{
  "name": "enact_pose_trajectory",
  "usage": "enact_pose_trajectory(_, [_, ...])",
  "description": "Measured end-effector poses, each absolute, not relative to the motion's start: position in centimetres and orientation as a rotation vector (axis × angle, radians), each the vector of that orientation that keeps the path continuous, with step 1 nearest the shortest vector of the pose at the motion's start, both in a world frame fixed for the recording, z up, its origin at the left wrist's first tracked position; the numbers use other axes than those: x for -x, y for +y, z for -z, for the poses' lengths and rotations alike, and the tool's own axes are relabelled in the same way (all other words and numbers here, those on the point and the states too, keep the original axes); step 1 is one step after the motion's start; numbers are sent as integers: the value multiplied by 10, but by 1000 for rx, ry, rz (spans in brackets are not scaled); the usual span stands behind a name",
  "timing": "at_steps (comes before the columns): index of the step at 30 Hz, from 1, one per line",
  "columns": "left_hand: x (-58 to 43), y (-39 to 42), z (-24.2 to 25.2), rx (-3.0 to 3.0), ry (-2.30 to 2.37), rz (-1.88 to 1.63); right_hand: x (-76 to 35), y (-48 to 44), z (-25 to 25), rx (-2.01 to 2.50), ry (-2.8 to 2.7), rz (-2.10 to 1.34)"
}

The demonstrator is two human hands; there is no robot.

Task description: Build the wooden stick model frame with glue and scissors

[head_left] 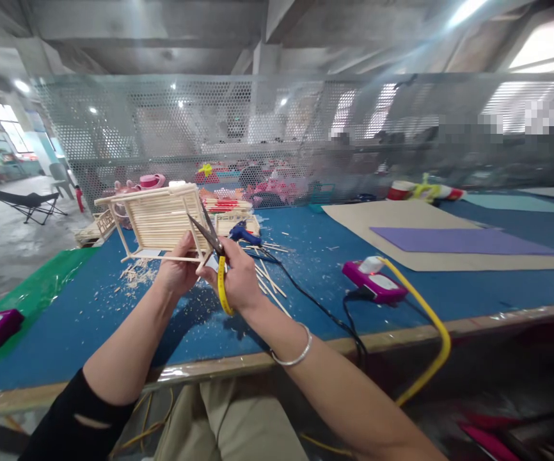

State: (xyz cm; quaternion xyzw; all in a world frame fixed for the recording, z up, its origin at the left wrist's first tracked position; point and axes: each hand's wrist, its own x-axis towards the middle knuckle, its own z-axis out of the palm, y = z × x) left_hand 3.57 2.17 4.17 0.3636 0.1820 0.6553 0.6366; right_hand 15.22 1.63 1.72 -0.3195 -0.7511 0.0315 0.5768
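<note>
Stick frame (159,218): held raised above the blue table (450,294), tilted. Left hand (177,272): grip clenched on the frame's lower rail. Scissors (210,237): blades parted, lying across the frame's right edge. Right hand (238,282): just right of the frame, grip closed around the yellow scissor handles. Glue gun (243,234): on the table right of the frame. Magenta box (375,282) with yellow cable (430,314): well right of the frame.
</note>
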Motion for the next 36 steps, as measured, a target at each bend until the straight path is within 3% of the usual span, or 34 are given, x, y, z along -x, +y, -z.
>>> enact_pose_trajectory(9, [-37,21,-43,-816,340,-1578,-153,21,-12,707,-1748,-124])
enact_pose_trajectory(23, [-50,17,-33,-807,424,-1423,-152,18,-22,845,-1667,-22])
enact_pose_trajectory(29, [-45,20,-43,-618,413,-1512,-154,31,-12,793,-1555,-176])
enact_pose_trajectory(36, [-41,23,-42,-646,380,-1555,-153,25,-14,870,-1768,-10])
